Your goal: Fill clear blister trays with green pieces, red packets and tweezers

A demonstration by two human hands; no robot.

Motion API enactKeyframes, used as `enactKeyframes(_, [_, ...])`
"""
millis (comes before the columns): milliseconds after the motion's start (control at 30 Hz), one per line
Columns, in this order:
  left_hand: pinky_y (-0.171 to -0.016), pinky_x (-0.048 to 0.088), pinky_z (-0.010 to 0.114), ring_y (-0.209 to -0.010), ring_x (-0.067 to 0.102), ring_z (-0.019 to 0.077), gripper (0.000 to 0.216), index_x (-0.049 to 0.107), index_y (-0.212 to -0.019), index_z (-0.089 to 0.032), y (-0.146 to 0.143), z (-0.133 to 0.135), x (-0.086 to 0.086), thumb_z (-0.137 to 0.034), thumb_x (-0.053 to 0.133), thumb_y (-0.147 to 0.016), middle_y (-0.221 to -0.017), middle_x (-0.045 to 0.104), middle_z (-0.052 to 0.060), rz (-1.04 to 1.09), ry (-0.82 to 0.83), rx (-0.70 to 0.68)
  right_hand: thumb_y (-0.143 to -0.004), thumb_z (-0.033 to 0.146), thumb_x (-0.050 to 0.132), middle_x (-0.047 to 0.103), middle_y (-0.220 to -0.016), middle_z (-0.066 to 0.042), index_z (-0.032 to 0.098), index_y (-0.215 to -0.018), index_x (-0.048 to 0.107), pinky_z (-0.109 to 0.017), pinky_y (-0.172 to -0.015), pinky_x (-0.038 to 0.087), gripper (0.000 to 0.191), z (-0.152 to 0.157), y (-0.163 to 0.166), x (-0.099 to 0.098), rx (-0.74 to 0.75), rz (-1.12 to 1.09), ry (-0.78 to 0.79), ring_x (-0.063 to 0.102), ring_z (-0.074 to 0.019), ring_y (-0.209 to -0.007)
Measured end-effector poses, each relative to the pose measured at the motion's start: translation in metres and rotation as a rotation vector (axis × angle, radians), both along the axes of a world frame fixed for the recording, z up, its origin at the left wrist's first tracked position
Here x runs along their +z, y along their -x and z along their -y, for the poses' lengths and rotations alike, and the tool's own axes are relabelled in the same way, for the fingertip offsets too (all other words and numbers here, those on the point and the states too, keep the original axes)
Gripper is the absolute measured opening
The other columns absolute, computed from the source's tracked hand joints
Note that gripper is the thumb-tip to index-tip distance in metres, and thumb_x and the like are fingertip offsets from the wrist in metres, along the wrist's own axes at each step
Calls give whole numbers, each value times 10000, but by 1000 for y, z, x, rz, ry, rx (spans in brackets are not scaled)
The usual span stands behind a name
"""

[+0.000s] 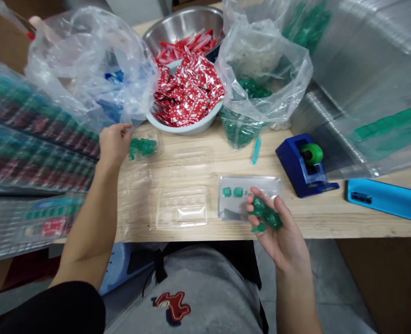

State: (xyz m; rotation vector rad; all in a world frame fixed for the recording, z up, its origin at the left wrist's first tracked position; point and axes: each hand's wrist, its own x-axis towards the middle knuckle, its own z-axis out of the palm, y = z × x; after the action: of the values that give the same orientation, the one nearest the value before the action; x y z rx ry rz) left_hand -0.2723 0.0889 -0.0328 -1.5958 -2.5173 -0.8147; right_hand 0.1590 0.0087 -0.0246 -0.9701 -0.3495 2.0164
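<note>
My left hand (115, 143) is at the left of the table, its fingers curled together; whether anything is between them I cannot make out. Just right of it lies a heap of small green pieces (143, 147) in a clear plastic tray. My right hand (284, 234) is palm up and cups several small translucent green pieces (266, 214). Under its fingertips lies a clear-and-grey tray (231, 211), with two square green pieces (238, 192) in its upper row. Left of that tray is a clear moulded tray (182, 208).
Behind stand a bowl of red packets (194, 93), a steel bowl (153, 39) with red-and-clear items, and plastic bags (87, 79) (266, 106). At right are a blue tape dispenser (296, 169) and a blue phone (396, 202). Stacked filled trays (38, 130) rise at left.
</note>
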Motion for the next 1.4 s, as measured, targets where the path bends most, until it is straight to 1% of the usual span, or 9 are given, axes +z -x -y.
enactKeyframes(133, [-1005, 388, 645, -1082, 604, 329, 113, 635, -722, -174, -34, 14, 4, -214, 629, -828, -784, 641, 24, -58, -63, -18, -822, 408, 688, 739, -972, -91, 150, -920, 758, -203, -837, 585, 285, -1, 5, -2, -49, -130, 116, 695, -145, -941])
enactKeyframes(300, [-933, 515, 428, -1002, 633, 198, 137, 678, -988, -216, -142, 48, 19, -267, 581, -907, -994, 677, 2, -72, -245, -441, -863, 318, 625, 743, -908, -59, 148, -866, 739, -252, -941, 565, 205, -9, 13, 0, -176, -204, 157, 701, -131, -925])
enactKeyframes(467, [-766, 554, 269, -880, 668, 142, 148, 631, -1033, -175, -232, 91, 35, -147, 513, -949, -944, 690, 53, 148, -69, -1031, -836, 326, 636, 726, -1011, -36, 204, -935, 716, -312, -978, 549, 177, -9, 5, 0, -208, -99, 17, 678, -143, -1004])
enactKeyframes(600, [-666, 543, 206, -739, 675, 111, 175, 640, -1027, -200, -234, 139, 25, -189, 475, -971, -851, 707, 18, 387, 325, -1235, -786, 333, 673, 691, -903, 10, 249, -938, 704, -196, -699, 587, 176, -2, -15, -8, -176, 15, -48, 658, -92, -784])
enactKeyframes(700, [-754, 573, 290, -838, 706, 174, 285, 664, -1041, -220, -214, 184, -9, -184, 393, -960, -944, 734, 46, 345, 627, -1108, -778, 349, 673, 644, -809, 22, 265, -926, 696, -156, -525, 514, 172, 4, -26, -13, -125, 74, -95, 597, -80, -669])
enactKeyframes(800, [-978, 507, 410, -1163, 632, 253, 455, 624, -1195, -175, -207, 217, -52, -92, 317, -870, -1221, 683, 119, 168, 868, -843, -775, 350, 664, 624, -782, 21, 273, -915, 693, -161, -494, 485, 163, 10, -28, -14, -108, 99, -110, 572, -83, -645])
enactKeyframes(933, [-1104, 391, 471, -1342, 488, 275, 540, 528, -1345, -167, -224, 220, -93, -87, 326, -851, -1363, 601, 120, 92, 1018, -702, -715, 335, 707, 618, -757, 32, 265, -866, 715, -143, -480, 463, 167, 16, -20, -9, -93, 35, -51, 553, -64, -605])
enactKeyframes(1233, [-1160, 335, 488, -1366, 463, 244, 575, 525, -1342, -277, -235, 211, -99, -13, 323, -873, -1355, 613, 49, 57, 836, -747, -686, 299, 744, 637, -746, 16, 230, -848, 725, -148, -469, 444, 177, 34, -8, 0, -104, -12, -34, 567, -72, -607])
enactKeyframes(1400, [-970, 534, 437, -1120, 655, 260, 430, 635, -1167, -226, -237, 215, -84, -10, 446, -847, -1179, 682, 97, 68, 799, -825, -652, 286, 797, 658, -741, 5, 227, -801, 745, -160, -448, 418, 169, 43, 0, 3, -76, 22, -102, 576, -80, -594])
